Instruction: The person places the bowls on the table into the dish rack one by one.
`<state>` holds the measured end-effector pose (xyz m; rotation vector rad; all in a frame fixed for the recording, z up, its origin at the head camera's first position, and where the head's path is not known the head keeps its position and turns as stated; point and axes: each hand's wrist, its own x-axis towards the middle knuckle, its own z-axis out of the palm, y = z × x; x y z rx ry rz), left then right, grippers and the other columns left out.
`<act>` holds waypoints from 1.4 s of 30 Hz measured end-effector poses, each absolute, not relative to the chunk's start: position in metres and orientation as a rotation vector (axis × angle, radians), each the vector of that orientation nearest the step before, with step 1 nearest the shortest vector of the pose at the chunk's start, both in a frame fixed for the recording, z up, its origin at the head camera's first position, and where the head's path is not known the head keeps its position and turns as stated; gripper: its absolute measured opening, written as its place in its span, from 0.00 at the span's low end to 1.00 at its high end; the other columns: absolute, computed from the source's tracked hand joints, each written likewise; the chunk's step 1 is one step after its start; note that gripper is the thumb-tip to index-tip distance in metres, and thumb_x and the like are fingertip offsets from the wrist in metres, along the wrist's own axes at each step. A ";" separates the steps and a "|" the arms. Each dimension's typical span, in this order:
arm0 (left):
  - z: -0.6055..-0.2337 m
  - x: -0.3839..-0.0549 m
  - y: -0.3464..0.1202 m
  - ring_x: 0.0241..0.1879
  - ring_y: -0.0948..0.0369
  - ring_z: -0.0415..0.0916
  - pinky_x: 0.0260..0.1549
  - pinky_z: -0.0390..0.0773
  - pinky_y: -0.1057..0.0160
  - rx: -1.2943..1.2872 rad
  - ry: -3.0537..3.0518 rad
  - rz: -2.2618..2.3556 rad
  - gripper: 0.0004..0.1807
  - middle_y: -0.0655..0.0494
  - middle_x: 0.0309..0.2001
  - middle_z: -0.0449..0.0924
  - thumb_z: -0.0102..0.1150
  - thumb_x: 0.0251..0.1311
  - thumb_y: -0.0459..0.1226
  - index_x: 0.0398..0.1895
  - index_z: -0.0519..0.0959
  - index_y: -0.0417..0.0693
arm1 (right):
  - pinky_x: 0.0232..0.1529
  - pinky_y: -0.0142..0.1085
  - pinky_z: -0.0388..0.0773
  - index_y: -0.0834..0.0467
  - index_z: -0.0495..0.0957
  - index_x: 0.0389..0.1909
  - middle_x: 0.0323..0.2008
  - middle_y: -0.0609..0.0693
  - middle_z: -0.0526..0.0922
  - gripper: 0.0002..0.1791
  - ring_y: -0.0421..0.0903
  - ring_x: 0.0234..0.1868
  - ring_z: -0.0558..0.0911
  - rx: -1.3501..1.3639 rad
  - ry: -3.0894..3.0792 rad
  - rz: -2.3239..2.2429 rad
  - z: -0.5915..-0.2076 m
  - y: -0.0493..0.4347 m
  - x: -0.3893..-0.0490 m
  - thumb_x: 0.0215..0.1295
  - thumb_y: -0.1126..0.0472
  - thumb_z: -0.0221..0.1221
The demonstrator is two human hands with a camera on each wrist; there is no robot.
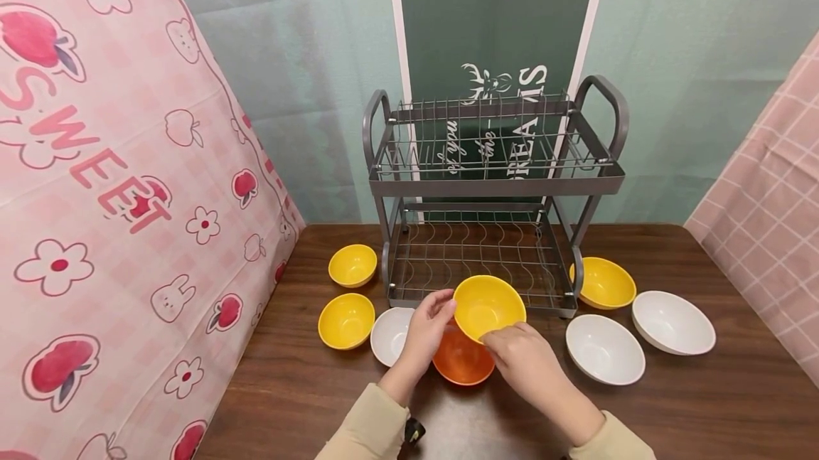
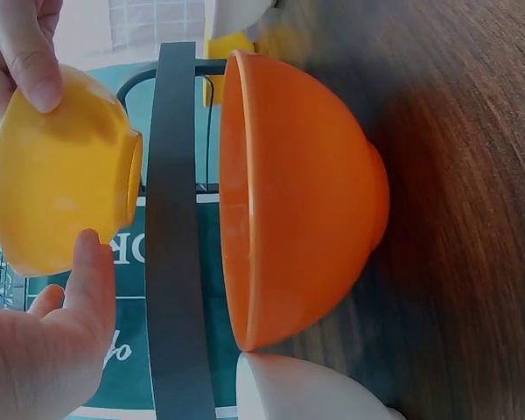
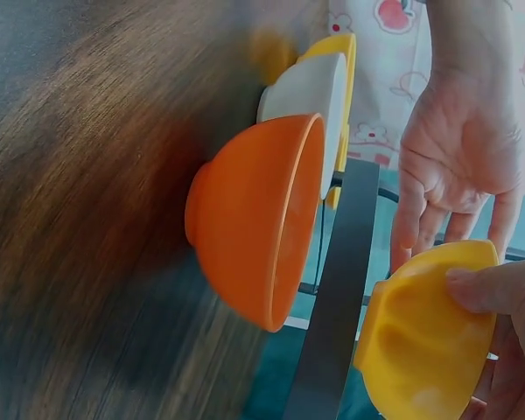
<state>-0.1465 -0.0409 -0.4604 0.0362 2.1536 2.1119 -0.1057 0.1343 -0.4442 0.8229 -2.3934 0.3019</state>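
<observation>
A yellow bowl (image 1: 489, 306) is held tilted above an orange bowl (image 1: 463, 366). My right hand (image 1: 526, 360) pinches its near right rim, with the thumb pressed on the outer wall in the right wrist view. At the bowl's left side is my left hand (image 1: 422, 328); its fingers are extended and touch or nearly touch the wall, palm facing the bowl in the right wrist view. The orange bowl stands upright on the table below. A white bowl (image 1: 389, 338), partly hidden by my left forearm, sits just left of it.
A grey two-tier dish rack (image 1: 495, 186) stands behind the hands. Left of it are two yellow bowls, one farther back (image 1: 352, 266) and one nearer (image 1: 346, 322). On the right sit a yellow bowl (image 1: 604, 284) and two white bowls, one nearer (image 1: 605, 350), one farther right (image 1: 674, 323).
</observation>
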 end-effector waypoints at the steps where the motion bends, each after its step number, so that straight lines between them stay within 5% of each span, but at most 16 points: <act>1: -0.461 -0.147 -0.041 0.48 0.54 0.78 0.47 0.80 0.58 0.023 2.159 2.108 0.24 0.44 0.53 0.77 0.53 0.62 0.47 0.57 0.71 0.44 | 0.35 0.35 0.74 0.50 0.79 0.22 0.20 0.39 0.81 0.10 0.37 0.25 0.78 0.828 -2.396 0.304 -0.444 0.134 -0.106 0.39 0.64 0.70; 21: -0.458 -0.149 -0.048 0.37 0.64 0.77 0.37 0.80 0.66 -0.192 1.996 2.229 0.20 0.44 0.51 0.76 0.48 0.64 0.39 0.58 0.70 0.40 | 0.46 0.40 0.77 0.52 0.81 0.27 0.26 0.42 0.83 0.11 0.42 0.33 0.79 0.948 -2.328 0.356 -0.442 0.124 -0.117 0.40 0.67 0.68; 28: -0.458 -0.148 -0.051 0.43 0.62 0.79 0.43 0.80 0.65 -0.216 1.869 2.331 0.22 0.44 0.55 0.73 0.45 0.65 0.40 0.60 0.66 0.39 | 0.54 0.49 0.74 0.57 0.82 0.40 0.41 0.50 0.84 0.20 0.48 0.46 0.81 0.878 -2.351 0.401 -0.440 0.121 -0.121 0.40 0.65 0.71; 35: -0.458 -0.151 -0.051 0.40 0.63 0.79 0.42 0.81 0.65 -0.271 1.737 2.434 0.21 0.44 0.53 0.75 0.42 0.66 0.38 0.59 0.65 0.38 | 0.59 0.50 0.70 0.59 0.70 0.58 0.62 0.57 0.69 0.37 0.55 0.60 0.71 0.707 -2.434 0.575 -0.436 0.119 -0.123 0.42 0.63 0.72; 42: -0.460 -0.152 -0.049 0.41 0.62 0.79 0.45 0.80 0.63 -0.304 1.627 2.524 0.20 0.42 0.54 0.73 0.41 0.66 0.36 0.59 0.64 0.37 | 0.62 0.57 0.63 0.58 0.44 0.71 0.70 0.60 0.52 0.55 0.59 0.67 0.58 0.437 -2.606 0.922 -0.438 0.116 -0.122 0.48 0.55 0.69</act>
